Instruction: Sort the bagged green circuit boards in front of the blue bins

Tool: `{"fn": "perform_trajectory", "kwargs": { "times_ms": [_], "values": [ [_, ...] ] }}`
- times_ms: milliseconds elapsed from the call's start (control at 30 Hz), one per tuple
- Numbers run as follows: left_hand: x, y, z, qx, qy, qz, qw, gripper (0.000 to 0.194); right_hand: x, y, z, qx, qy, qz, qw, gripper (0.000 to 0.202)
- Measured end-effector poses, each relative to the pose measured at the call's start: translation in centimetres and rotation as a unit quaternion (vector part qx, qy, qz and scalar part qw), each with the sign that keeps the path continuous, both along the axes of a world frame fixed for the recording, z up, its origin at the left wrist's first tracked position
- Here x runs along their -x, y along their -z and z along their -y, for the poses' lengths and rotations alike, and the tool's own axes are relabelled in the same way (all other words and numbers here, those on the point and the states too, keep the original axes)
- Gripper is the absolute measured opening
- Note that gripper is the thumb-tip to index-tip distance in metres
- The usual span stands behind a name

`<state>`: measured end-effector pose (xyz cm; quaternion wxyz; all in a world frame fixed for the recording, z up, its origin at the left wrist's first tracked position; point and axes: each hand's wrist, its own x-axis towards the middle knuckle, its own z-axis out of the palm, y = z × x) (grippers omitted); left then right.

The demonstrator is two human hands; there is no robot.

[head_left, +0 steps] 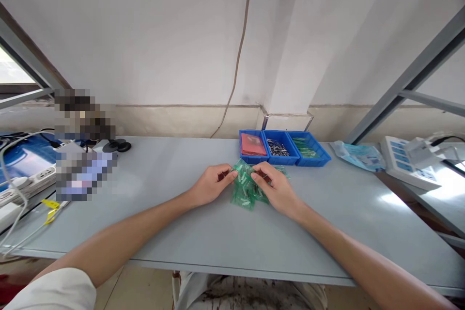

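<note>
My left hand point(215, 181) pinches the upper left edge of a small green see-through plastic bag point(242, 193) between thumb and fingers. Opposite it, my right hand point(274, 188) is closed with thumb and fingers on the bag's upper right side. White and green pieces show through the plastic, too small to name. More green see-through plastic lies under and behind my right hand, partly hidden by it. The bag is just above or on the grey table; I cannot tell which.
Behind my hands stand three joined blue bins: one with red flat packets point(253, 144), one with thin metal pieces point(278, 148), one with green pieces point(305, 147). A blue-and-white packet point(359, 156) and a power strip point(409, 162) lie right. Cables and another power strip point(36, 179) lie left.
</note>
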<state>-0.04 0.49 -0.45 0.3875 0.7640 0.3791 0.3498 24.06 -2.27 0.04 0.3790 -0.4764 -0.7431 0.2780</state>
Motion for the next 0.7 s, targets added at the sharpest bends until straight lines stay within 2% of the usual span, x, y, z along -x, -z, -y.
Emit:
{"fn": "perform_trajectory", "kwargs": {
  "times_ms": [700],
  "values": [
    [0.06,0.34,-0.11,0.017,0.014,0.012,1.000,0.046,0.20,-0.69,0.41,0.019,-0.003,-0.027,0.999,0.020]
  ]
}}
